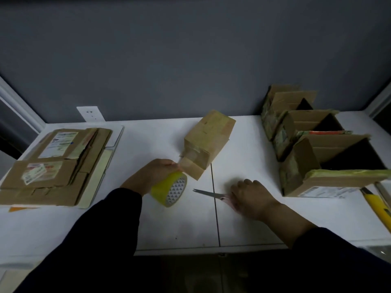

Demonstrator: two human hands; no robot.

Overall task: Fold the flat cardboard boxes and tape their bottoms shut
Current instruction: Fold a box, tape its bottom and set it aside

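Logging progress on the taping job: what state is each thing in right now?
Centre box: folded, on its side, tape attached.
Tape roll: gripped by left hand, strip pulled out.
Scissors: on table, right hand grips handles.
Flat boxes: stacked, unfolded.
Three right boxes: folded, tops open.

White socket plate is mounted on grey wall; yellow utility knife is laid at table right edge.

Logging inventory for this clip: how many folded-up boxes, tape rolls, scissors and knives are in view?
Folded boxes: 4
Tape rolls: 1
Scissors: 1
Yellow knives: 1
Total: 7
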